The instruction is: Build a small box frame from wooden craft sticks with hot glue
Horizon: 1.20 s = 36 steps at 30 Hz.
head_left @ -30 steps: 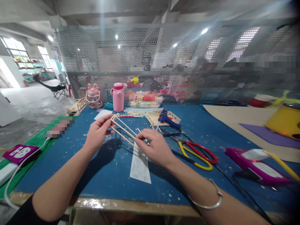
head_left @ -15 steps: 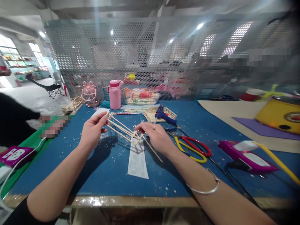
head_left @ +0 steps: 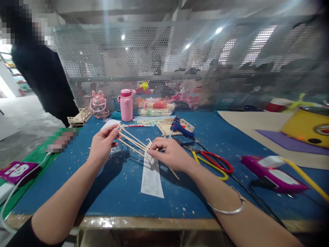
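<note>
A small frame of thin wooden sticks (head_left: 134,140) is held above the table between both my hands. My left hand (head_left: 102,144) pinches its far left end between thumb and fingers. At the near right corner, my right hand (head_left: 171,153) has its thumb and index finger closed on the frame and partly hides that end. Below lies a white paper strip (head_left: 152,183) on the blue table top (head_left: 115,195). A loose thin stick (head_left: 175,174) pokes out under my right hand. Behind it, a blue glue gun (head_left: 182,129) rests by a tray-like stick structure (head_left: 163,125).
Right of my hand lies a tool with red and yellow handles (head_left: 218,162), near black cables and a purple power strip (head_left: 275,173). A pink bottle (head_left: 126,107), bagged sticks (head_left: 156,108) and a mesh panel (head_left: 144,51) stand behind. A person in black (head_left: 43,75) is at left.
My right hand has come down slightly onto the frame's right corner, its fingers now closed there. My left hand keeps its hold. The person at left has moved and now stands farther back.
</note>
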Each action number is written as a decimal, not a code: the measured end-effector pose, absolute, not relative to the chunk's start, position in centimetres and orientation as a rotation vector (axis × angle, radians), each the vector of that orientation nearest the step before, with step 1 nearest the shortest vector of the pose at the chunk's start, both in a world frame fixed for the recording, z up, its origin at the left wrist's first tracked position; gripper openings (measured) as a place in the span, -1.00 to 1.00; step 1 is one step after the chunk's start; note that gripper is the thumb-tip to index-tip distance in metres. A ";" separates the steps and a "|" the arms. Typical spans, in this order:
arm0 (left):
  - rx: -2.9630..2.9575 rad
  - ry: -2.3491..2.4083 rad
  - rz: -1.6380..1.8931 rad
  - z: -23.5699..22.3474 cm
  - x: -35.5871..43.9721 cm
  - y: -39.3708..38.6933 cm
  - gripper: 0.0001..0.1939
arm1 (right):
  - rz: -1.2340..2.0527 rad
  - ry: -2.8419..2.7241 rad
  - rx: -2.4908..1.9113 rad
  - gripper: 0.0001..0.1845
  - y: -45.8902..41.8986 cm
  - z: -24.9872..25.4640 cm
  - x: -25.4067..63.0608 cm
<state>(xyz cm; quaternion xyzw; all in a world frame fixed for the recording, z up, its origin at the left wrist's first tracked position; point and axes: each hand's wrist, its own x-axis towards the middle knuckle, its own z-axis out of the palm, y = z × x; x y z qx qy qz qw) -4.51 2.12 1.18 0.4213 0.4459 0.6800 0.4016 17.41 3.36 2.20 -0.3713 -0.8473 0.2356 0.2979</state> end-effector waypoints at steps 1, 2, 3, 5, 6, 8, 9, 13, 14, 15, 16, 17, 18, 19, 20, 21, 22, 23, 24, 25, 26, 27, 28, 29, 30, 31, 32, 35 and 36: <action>1.056 1.109 1.717 1.2 -4.5 2.1 -0.55 | 0.613 -2.253 -0.987 -0.81 3.4 2.2 17.4; 1.042 1.090 1.715 1.3 -4.5 2.1 -0.57 | 0.600 -2.254 -0.986 -0.81 3.5 2.1 17.4; 1.025 1.074 1.711 1.3 -4.5 2.1 -0.58 | 0.588 -2.255 -0.984 -0.81 3.5 2.1 17.4; 0.990 1.056 1.702 1.4 -4.6 2.1 -0.60 | 0.570 -2.255 -0.979 -0.81 3.5 2.1 17.4; 0.975 1.054 1.701 1.4 -4.6 2.1 -0.61 | 0.566 -2.254 -0.976 -0.81 3.5 2.1 17.4; 0.970 1.048 1.698 1.4 -4.6 2.1 -0.63 | 0.560 -2.255 -0.971 -0.81 3.4 2.2 17.4; 0.980 1.043 1.699 1.4 -4.6 2.1 -0.63 | 0.556 -2.256 -0.969 -0.81 3.4 2.2 17.4; 1.146 1.051 1.742 1.5 -4.5 1.8 -0.61 | 0.516 -2.258 -0.958 -0.83 3.5 1.9 17.3; 1.223 1.074 1.767 1.5 -4.5 1.8 -0.62 | 0.502 -2.257 -0.959 -0.83 3.7 1.6 17.2; 1.314 1.103 1.793 1.5 -4.4 1.7 -0.63 | 0.493 -2.256 -0.960 -0.84 3.9 1.3 17.1; 1.413 1.134 1.818 1.5 -4.5 1.6 -0.64 | 0.492 -2.252 -0.959 -0.85 4.1 0.9 17.0; 1.511 1.164 1.840 1.4 -4.5 1.6 -0.66 | 0.498 -2.247 -0.952 -0.85 4.3 0.6 16.9; 1.602 1.192 1.857 1.4 -4.6 1.5 -0.68 | 0.512 -2.236 -0.940 -0.85 4.5 0.3 16.8; 1.683 1.215 1.871 1.3 -4.7 1.6 -0.69 | 0.530 -2.220 -0.924 -0.85 4.8 0.1 16.8; 1.754 1.233 1.883 1.2 -5.0 1.7 -0.70 | 0.545 -2.193 -0.914 -0.85 5.0 0.0 16.8; 1.816 1.249 1.893 1.1 -5.2 1.9 -0.71 | 0.559 -2.154 -0.914 -0.85 5.2 -0.1 16.9; 1.869 1.264 1.898 1.0 -5.6 2.2 -0.71 | 0.574 -2.105 -0.927 -0.84 5.3 0.0 17.1; 1.923 1.278 1.892 0.9 -5.9 2.5 -0.71 | 0.593 -2.050 -0.948 -0.83 5.5 0.2 17.3; 1.985 1.291 1.867 0.9 -6.3 2.8 -0.71 | 0.617 -1.995 -0.973 -0.82 5.7 0.4 17.5; 2.062 1.306 1.821 0.8 -6.6 3.2 -0.71 | 0.644 -1.945 -0.996 -0.81 5.8 0.6 17.7; 2.151 1.320 1.760 0.9 -7.0 3.6 -0.71 | 0.671 -1.904 -1.013 -0.79 6.0 0.8 17.9; 2.244 1.333 1.697 0.9 -7.2 3.9 -0.71 | 0.696 -1.872 -1.024 -0.77 6.1 0.9 18.1; 2.337 1.343 1.640 1.0 -7.4 4.2 -0.71 | 0.715 -1.850 -1.031 -0.76 6.2 1.0 18.2; 2.420 1.357 1.600 1.1 -7.5 4.4 -0.70 | 0.728 -1.837 -1.035 -0.75 6.3 1.0 18.2; 2.492 1.376 1.576 1.2 -7.6 4.5 -0.70 | 0.737 -1.833 -1.039 -0.74 6.4 1.0 18.3; 2.552 1.398 1.560 1.2 -7.5 4.6 -0.69 | 0.744 -1.835 -1.043 -0.74 6.5 0.9 18.2; 2.602 1.424 1.542 1.3 -7.3 4.7 -0.69 | 0.750 -1.843 -1.048 -0.74 6.4 0.8 18.2; 2.684 1.498 1.481 1.1 -6.3 4.7 -0.68 | 0.788 -1.874 -1.058 -0.74 6.2 0.6 17.8; 2.684 1.513 1.469 1.0 -5.9 4.7 -0.67 | 0.814 -1.881 -1.059 -0.74 6.2 0.5 17.6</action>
